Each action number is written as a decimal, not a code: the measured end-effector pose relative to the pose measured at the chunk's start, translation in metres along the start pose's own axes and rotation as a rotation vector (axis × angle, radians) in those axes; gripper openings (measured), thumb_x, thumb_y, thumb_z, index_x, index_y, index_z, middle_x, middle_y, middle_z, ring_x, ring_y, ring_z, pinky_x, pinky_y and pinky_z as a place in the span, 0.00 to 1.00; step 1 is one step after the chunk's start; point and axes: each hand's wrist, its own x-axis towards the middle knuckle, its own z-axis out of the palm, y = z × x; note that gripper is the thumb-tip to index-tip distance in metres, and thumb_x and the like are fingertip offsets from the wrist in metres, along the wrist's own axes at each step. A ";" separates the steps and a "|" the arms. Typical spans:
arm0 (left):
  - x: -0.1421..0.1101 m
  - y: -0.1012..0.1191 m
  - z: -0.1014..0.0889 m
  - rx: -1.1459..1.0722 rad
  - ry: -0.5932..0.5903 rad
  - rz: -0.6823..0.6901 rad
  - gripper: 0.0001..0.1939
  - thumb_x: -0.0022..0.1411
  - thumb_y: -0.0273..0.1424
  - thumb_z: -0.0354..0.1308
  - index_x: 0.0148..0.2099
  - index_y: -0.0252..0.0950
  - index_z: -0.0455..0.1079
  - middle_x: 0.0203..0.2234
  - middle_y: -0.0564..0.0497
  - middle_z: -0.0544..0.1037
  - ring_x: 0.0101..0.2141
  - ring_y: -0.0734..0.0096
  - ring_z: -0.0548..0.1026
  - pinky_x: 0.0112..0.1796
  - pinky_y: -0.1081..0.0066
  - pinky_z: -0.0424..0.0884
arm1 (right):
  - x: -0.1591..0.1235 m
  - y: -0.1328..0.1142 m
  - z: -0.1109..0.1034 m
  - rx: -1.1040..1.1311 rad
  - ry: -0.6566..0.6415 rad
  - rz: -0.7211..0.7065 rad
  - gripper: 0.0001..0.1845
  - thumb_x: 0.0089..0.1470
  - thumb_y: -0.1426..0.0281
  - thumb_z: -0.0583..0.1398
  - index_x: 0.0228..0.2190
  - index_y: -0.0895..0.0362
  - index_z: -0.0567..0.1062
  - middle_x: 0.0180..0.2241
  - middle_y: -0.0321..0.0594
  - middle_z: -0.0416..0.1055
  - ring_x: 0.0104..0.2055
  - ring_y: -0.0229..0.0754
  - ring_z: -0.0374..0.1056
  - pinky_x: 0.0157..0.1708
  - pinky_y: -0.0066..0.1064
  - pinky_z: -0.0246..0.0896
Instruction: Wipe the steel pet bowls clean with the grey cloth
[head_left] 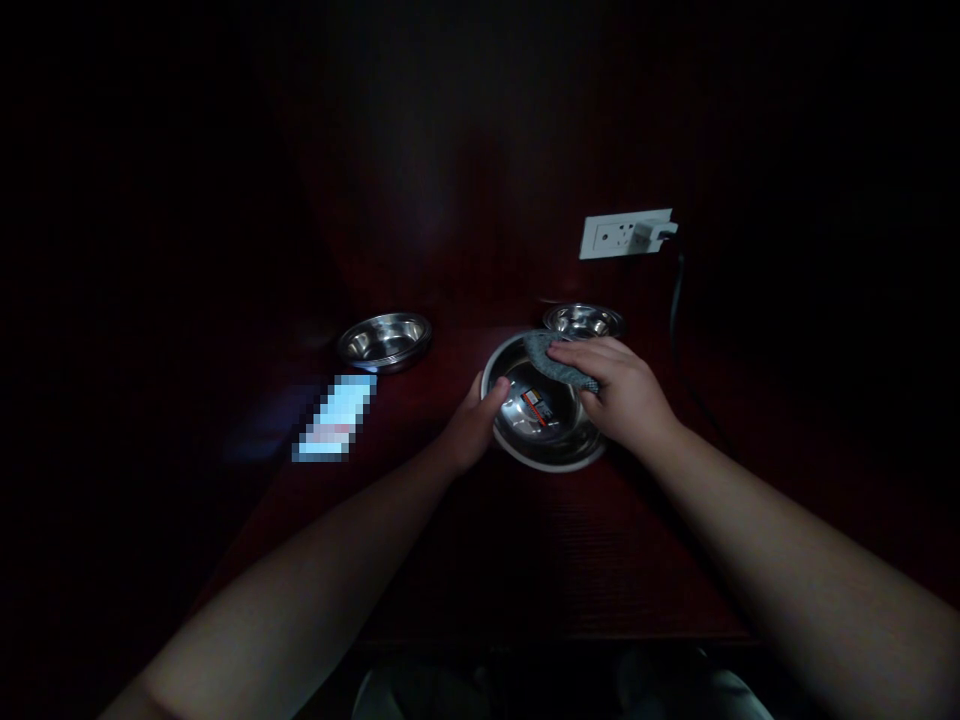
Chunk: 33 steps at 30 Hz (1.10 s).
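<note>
A shiny metal bowl [517, 440] with a pale rim and a small printed label inside is tilted above the dark red table. My left hand [480, 420] is closed on its left rim, the thumb over the edge and the other fingers hidden behind. At the upper right of the bowl, my right hand [626, 390] presses a grey-blue cloth [551, 365] against the inner wall. The right fingers lie over the cloth and the thumb is bent beside it.
Stacked metal bowls [386, 340] stand to the left, and another metal bowl [585, 320] is behind my right hand. A lit, blurred-out screen [335, 418] lies on the left. On the back wall a socket [611, 236] holds a white plug [652, 236] with a hanging cable [676, 300].
</note>
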 end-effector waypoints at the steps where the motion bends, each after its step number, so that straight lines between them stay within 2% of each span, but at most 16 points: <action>1: -0.001 0.001 0.001 0.003 0.008 -0.005 0.27 0.64 0.47 0.54 0.58 0.35 0.63 0.52 0.41 0.74 0.53 0.54 0.71 0.55 0.56 0.65 | 0.000 0.001 0.001 -0.008 -0.032 0.014 0.31 0.42 0.84 0.56 0.48 0.53 0.77 0.50 0.41 0.76 0.53 0.48 0.70 0.55 0.47 0.64; 7: -0.002 0.004 0.003 -0.011 0.050 -0.093 0.28 0.62 0.48 0.54 0.59 0.39 0.61 0.48 0.42 0.76 0.44 0.55 0.77 0.45 0.56 0.73 | -0.001 0.004 0.004 -0.100 -0.213 0.080 0.28 0.44 0.84 0.56 0.47 0.55 0.78 0.48 0.41 0.78 0.50 0.48 0.72 0.54 0.46 0.65; 13: 0.001 0.001 0.002 -0.029 0.074 -0.006 0.27 0.63 0.45 0.55 0.59 0.38 0.62 0.51 0.42 0.75 0.51 0.55 0.74 0.53 0.56 0.69 | 0.001 0.001 0.002 -0.138 -0.280 0.119 0.24 0.47 0.82 0.57 0.45 0.56 0.80 0.46 0.43 0.79 0.49 0.49 0.74 0.52 0.43 0.67; 18: 0.002 0.002 0.002 -0.017 0.140 0.017 0.27 0.64 0.44 0.54 0.60 0.37 0.60 0.54 0.41 0.73 0.54 0.54 0.71 0.54 0.55 0.67 | -0.001 -0.003 0.002 -0.143 -0.410 0.137 0.26 0.45 0.83 0.57 0.44 0.55 0.80 0.45 0.43 0.79 0.48 0.51 0.75 0.53 0.45 0.67; 24: -0.002 0.008 0.007 0.063 0.213 0.077 0.23 0.66 0.42 0.52 0.60 0.39 0.61 0.56 0.43 0.71 0.56 0.55 0.69 0.56 0.56 0.65 | -0.005 -0.014 0.002 0.090 -0.595 0.124 0.27 0.46 0.83 0.57 0.46 0.51 0.79 0.46 0.39 0.79 0.49 0.47 0.74 0.53 0.41 0.67; 33: -0.006 0.009 0.010 0.083 0.155 0.155 0.24 0.66 0.43 0.51 0.59 0.37 0.61 0.54 0.43 0.72 0.54 0.57 0.70 0.56 0.60 0.64 | -0.006 -0.026 -0.001 0.273 -0.517 0.068 0.22 0.51 0.78 0.58 0.48 0.54 0.78 0.46 0.42 0.79 0.48 0.47 0.75 0.51 0.41 0.68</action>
